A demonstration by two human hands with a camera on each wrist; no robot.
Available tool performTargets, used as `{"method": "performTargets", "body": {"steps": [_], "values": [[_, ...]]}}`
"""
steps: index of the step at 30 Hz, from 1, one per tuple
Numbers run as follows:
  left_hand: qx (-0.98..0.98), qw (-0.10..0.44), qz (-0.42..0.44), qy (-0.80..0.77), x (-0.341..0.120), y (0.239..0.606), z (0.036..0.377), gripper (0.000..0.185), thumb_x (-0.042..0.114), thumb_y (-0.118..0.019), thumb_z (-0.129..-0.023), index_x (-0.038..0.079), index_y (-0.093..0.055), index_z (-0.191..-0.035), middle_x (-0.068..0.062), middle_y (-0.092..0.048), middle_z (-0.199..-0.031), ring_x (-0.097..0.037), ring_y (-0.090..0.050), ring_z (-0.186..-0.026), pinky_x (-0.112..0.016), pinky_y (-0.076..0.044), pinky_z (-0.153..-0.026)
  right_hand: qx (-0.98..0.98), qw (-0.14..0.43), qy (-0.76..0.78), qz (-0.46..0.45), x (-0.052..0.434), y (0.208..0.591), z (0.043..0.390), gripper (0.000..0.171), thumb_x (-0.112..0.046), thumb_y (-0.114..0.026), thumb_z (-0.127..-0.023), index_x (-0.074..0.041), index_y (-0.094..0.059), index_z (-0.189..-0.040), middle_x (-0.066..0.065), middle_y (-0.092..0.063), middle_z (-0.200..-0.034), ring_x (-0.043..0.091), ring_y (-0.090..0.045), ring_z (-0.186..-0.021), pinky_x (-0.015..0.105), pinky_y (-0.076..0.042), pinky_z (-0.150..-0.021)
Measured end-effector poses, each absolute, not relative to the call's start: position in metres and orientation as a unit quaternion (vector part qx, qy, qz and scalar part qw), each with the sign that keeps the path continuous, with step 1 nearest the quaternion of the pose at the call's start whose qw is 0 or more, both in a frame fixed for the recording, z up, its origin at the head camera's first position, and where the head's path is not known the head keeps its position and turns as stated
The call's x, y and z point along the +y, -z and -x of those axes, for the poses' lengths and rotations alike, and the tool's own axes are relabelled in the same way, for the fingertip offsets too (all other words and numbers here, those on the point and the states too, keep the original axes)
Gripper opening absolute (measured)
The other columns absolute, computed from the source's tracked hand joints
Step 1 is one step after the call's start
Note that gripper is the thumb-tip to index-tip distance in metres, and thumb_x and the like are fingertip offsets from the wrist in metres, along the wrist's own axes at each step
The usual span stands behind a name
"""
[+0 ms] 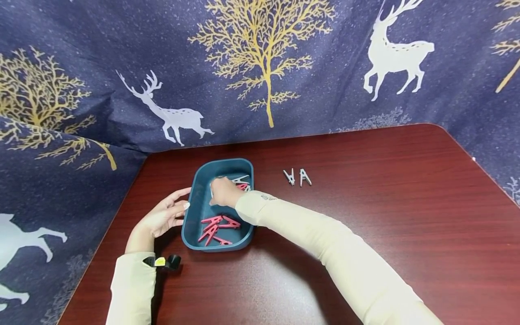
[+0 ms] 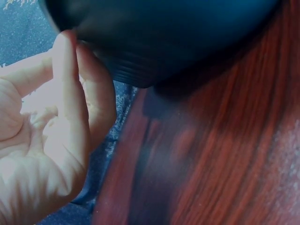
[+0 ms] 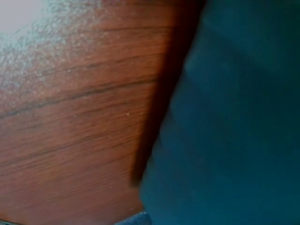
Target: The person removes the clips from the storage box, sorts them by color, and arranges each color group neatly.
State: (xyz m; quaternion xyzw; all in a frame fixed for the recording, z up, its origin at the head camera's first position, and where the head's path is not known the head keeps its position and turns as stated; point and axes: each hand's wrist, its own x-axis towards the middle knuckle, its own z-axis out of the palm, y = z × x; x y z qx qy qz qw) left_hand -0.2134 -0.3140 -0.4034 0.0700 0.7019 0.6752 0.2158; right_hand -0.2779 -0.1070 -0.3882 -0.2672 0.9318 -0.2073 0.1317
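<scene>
Near the right hand (image 1: 225, 192), red clothespins (image 1: 210, 233) lie inside the bin (image 1: 195, 214).

1. The left hand (image 1: 161, 217) is bare, from its fingers (image 1: 178, 196) back to the wrist.
2. Behind those fingers, past the wrist, starts a long, plain cream sleeve (image 1: 131, 289), straight-edged at the cuff and close-fitting.
3. At that cuff, below the fingers, sits a black strap (image 1: 149, 261) with a bright yellow tag (image 1: 160, 262) and a short, rounded black camera (image 1: 174, 262).
4. The right hand (image 1: 225, 192) is bare too.
5. Behind its fingers runs a matching cream sleeve (image 1: 325, 239), softly creased, with a small grey mark (image 1: 268, 197) near the cuff.
</scene>
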Motion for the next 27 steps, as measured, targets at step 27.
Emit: {"method": "performTargets", "body": {"steps": [27], "values": [[0.699,0.217,-0.069,-0.678,-0.3144,0.4031,0.2132,0.05,0.007,-0.042,-0.101,0.01,-0.023,-0.147,0.0,-0.063,-0.109,-0.013,-0.067,-0.094,-0.031,-0.057,-0.077,0.931,0.095,0.177,0.306,-0.1035,0.3957,0.2728,0.009,-0.013,-0.056,-0.095,-0.011,-0.061,-0.103,0.003,-0.062,-0.089,0.013,-0.061,-0.086,0.025,-0.052,-0.082]]}}
